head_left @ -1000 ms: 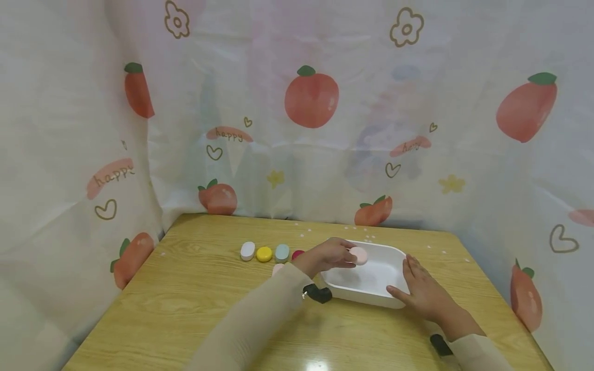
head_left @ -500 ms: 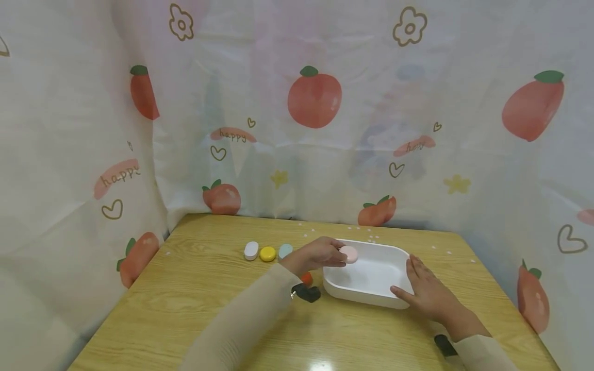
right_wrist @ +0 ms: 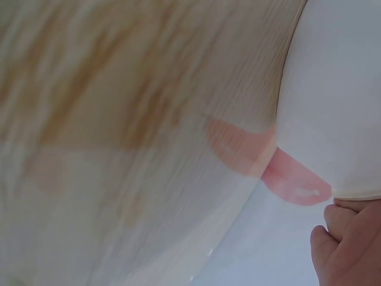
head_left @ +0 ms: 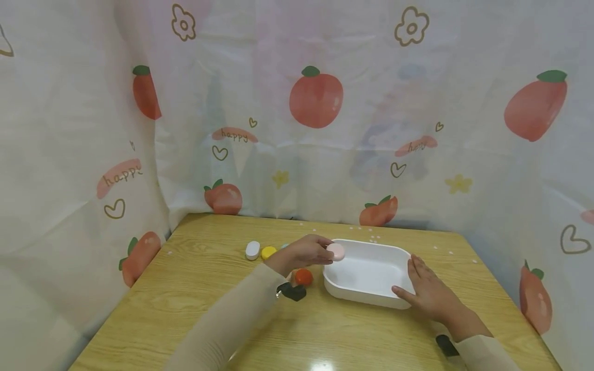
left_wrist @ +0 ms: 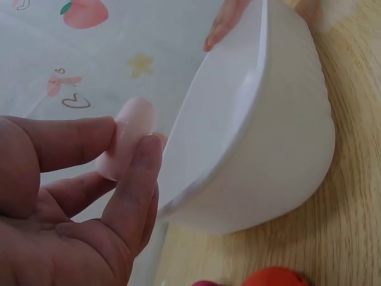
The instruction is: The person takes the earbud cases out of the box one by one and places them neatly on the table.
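My left hand (head_left: 308, 250) pinches a smooth, thick, pale pink disc (head_left: 336, 252) between thumb and fingers. It is at the left end of a white oblong basin (head_left: 366, 297), overlapping the rim in the head view. The left wrist view shows the pink disc (left_wrist: 128, 137) from its edge, tilted, beside the basin's rim. My right hand (head_left: 433, 291) rests with fairly straight fingers on the basin's right end, the thumb over the near rim. In the right wrist view, the right hand's fingers (right_wrist: 348, 229) are at the rim.
Left of the basin, a white oval piece (head_left: 252, 250), a yellow round one (head_left: 268, 252) and an orange-red one (head_left: 303, 277) lie on the wooden table (head_left: 185, 304). A light-blue piece (head_left: 285, 246) is mostly behind the left hand. A fruit-print curtain (head_left: 325, 175) encloses the table.
My left hand has moved left with the pink disc, from over the basin to its left end. The orange-red piece has come into view beneath the wrist. The right hand stays on the basin.
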